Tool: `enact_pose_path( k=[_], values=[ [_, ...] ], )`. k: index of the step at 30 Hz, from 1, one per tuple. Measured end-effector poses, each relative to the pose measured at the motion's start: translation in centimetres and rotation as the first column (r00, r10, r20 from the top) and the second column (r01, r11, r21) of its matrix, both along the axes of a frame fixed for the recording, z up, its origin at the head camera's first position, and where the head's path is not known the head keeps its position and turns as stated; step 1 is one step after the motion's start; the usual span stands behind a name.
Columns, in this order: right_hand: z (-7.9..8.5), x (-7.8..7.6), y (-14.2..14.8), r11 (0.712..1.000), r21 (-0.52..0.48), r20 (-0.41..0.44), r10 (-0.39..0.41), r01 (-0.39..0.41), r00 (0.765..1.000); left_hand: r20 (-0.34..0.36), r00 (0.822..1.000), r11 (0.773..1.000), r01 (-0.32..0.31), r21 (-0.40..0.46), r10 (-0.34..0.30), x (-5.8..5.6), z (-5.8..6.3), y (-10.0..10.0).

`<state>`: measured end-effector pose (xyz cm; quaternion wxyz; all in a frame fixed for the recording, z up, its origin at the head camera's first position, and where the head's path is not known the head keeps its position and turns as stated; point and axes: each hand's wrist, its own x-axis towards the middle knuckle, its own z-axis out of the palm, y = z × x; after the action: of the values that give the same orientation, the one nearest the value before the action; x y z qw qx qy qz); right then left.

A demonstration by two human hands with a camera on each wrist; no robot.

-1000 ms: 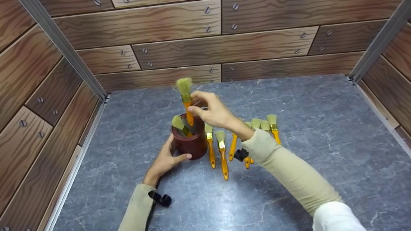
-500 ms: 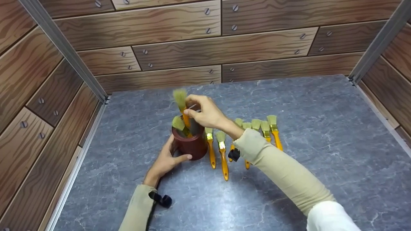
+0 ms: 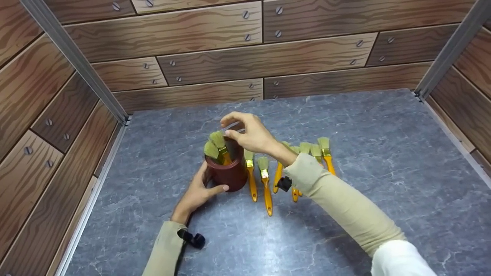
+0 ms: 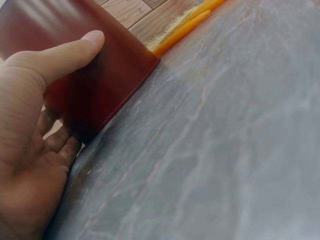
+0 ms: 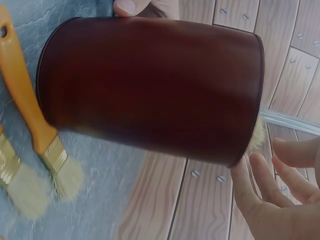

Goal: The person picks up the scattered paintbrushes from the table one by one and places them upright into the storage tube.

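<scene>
A dark red cylindrical cup (image 3: 230, 178) stands on the table, its outer wall gripped by my left hand (image 3: 197, 191). In the left wrist view, the thumb of that left hand (image 4: 30, 110) lies along the cup (image 4: 112, 70) and the fingers reach round its lower side. Two paintbrushes (image 3: 218, 140) lean in the cup, bristles up, their handles mostly hidden inside. My right hand (image 3: 251, 134) is over the far right of the rim, with thumb and fingers apart and nothing between them. In the right wrist view, fingertips of this right hand (image 5: 280, 195) are right at the rim.
Right of the cup, several paintbrushes with orange handles, such as this near paintbrush (image 3: 267, 191), lie on the grey marbled table (image 3: 345, 237). My right forearm partly covers some. Wood-patterned walls (image 3: 215, 57) with metal corner posts (image 3: 82, 65) enclose the table.
My right hand has lowered a paintbrush, handle down, into the cup beside the other one and let go of it. My left hand has kept its grip on the cup.
</scene>
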<state>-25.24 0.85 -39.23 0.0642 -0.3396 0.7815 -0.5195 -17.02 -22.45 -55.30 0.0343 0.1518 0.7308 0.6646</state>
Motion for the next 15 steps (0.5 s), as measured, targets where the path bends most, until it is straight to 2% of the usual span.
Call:
enact_pose_path(
  k=[7, 15],
  values=[
    [0.5, 0.8, 2.8, 1.0, 0.011, -0.047, -0.012, 0.012, 0.999, -0.012, 1.0, 1.0, -0.012, -0.014, 0.012, 0.1, 0.1, 0.0],
    [0.5, 1.4, 6.6, 0.997, 0.06, -0.036, -0.054, 0.056, 0.998, -0.01, 1.0, 0.999, -0.03, -0.035, 0.03, 0.2, 0.2, 0.3]
  ],
)
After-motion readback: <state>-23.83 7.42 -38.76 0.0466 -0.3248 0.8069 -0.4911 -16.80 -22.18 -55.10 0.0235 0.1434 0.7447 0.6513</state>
